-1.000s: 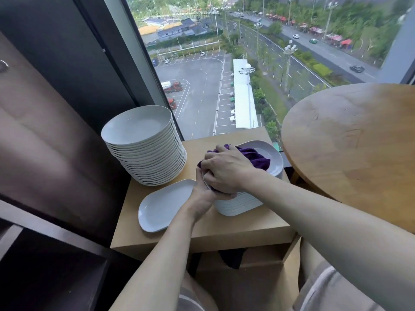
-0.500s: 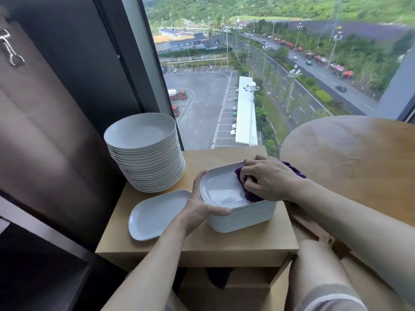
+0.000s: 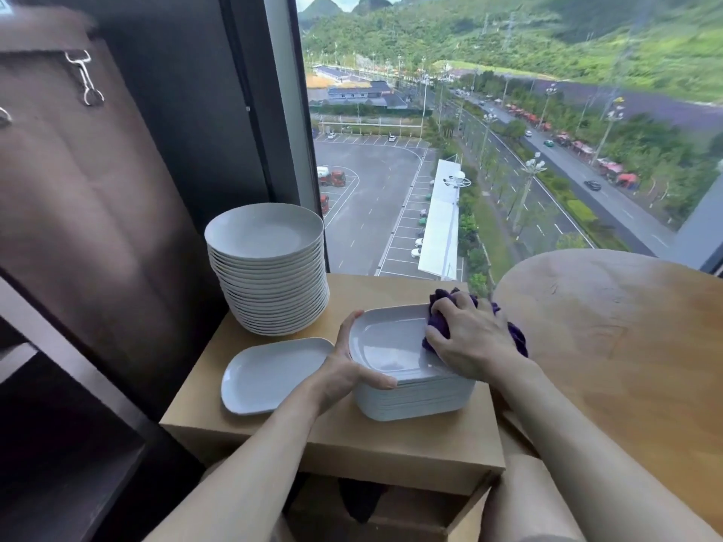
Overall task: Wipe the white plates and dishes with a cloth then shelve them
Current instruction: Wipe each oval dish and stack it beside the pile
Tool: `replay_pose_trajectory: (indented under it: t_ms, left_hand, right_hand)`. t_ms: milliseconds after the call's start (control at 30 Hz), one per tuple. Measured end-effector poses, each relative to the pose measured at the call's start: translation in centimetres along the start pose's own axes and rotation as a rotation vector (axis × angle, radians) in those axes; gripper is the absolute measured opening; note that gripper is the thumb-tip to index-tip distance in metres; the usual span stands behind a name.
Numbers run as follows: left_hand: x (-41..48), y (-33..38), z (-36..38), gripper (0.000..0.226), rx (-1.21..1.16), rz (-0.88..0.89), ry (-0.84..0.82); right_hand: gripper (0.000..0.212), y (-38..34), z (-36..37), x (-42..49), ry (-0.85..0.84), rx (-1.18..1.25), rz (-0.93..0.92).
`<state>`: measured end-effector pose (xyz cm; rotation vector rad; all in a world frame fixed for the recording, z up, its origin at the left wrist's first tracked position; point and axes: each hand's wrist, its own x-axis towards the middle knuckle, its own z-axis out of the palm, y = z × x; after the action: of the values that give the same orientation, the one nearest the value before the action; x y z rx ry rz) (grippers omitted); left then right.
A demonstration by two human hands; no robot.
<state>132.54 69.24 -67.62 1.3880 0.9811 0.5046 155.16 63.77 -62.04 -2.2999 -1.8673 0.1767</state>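
Tan wooden side table [image 3: 391, 440]: left hand [image 3: 344, 371] grasping top white rectangular dish [image 3: 387, 346], right hand [image 3: 469, 338] clenching purple cloth [image 3: 440, 320] on it

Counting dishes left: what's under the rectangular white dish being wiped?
A stack of matching white rectangular dishes sits beneath the top dish, on the cardboard box. Only their edges show; their insides are covered.
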Motion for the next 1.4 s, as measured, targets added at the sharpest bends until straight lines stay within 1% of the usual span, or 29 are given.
replay_pose_trajectory:
  t_ms: [100, 200, 267, 433, 500, 533, 567, 600, 667, 700, 767, 867, 933, 1100, 1200, 1300, 1400]
  left_hand:
    - [-0.1, 0.4, -0.1, 0.127, -0.033, -0.005, 0.002]
    - [-0.1, 0.6, -0.4, 0.128, -0.027, -0.011, -0.014]
    - [0.1, 0.4, -0.5, 0.125, -0.017, 0.001, -0.034]
    - [0.0, 0.9, -0.7, 0.12, 0.07, 0.0, -0.039]
    - [-0.7, 1.2, -0.5, 0.111, 0.113, 0.002, -0.037]
    - [-1.2, 1.5, -0.2, 0.105, 0.12, -0.013, 0.002]
    - [-1.8, 1.7, 0.2, 0.096, 0.13, -0.038, 0.08]
    - [-2.1, 1.9, 0.6, 0.081, 0.16, -0.065, 0.19]
    - [-2.3, 2.1, 1.1, 0.044, 0.345, -0.089, 0.416]
    - [-2.3, 2.1, 1.2, 0.031, 0.448, -0.088, 0.479]
    - [-2.3, 2.2, 1.1, 0.029, 0.561, -0.085, 0.506]
    - [-2.5, 2.7, 0.7, 0.029, 0.664, -0.11, 0.463]
    - [-2.5, 3.0, 0.3, 0.029, 0.689, -0.122, 0.43]
    - [-3.0, 4.6, -0.3, 0.029, 0.58, -0.054, 0.409]
    - [-3.5, 5.8, -0.6, 0.023, 0.393, -0.021, 0.412]
    - [-3.8, 6.4, -1.6, 0.022, 0.171, 0.025, 0.478]
    - [-4.1, 6.0, -3.3, 0.026, 0.1, 0.07, 0.54]
  right_hand:
    - [0.058, 0.1, -0.7, -1.9, -0.104, -0.029, -0.044]
    - [0.069, -0.5, -0.8, -2.9, -0.14, -0.061, -0.039]
    - [0.07, -1.0, -0.4, -3.2, -0.133, -0.081, -0.04]
    - [0.06, -1.6, 0.3, -3.3, -0.052, -0.057, -0.036]
    - [0.058, -1.4, 0.4, -3.2, -0.039, -0.024, -0.027]
    - [0.058, -1.3, 0.5, -3.1, -0.036, -0.018, -0.026]
    - [0.058, -1.2, 0.6, -3.1, -0.034, -0.017, -0.026]
    - [0.058, -1.2, 0.7, -3.1, -0.028, -0.016, -0.025]
    - [0.057, -1.3, 0.9, -3.1, -0.01, -0.005, -0.023]
    - [0.056, -1.3, 1.0, -3.1, 0.001, 0.0, -0.024]
    - [0.056, -1.4, 1.1, -3.2, 0.026, -0.003, -0.028]
    - [0.057, -1.3, 0.9, -3.7, 0.049, -0.011, -0.053]
    - [0.056, -1.2, 0.5, -3.7, 0.03, 0.001, -0.081]
    - [0.057, -0.8, -1.2, -4.6, 0.075, 0.048, -0.093]
    - [0.053, -1.0, -1.8, -5.2, 0.115, 0.088, -0.082]
    - [0.05, -1.0, -2.4, -5.4, 0.147, 0.183, -0.055]
    - [0.056, -1.0, -2.3, -5.6, 0.156, 0.29, -0.03]
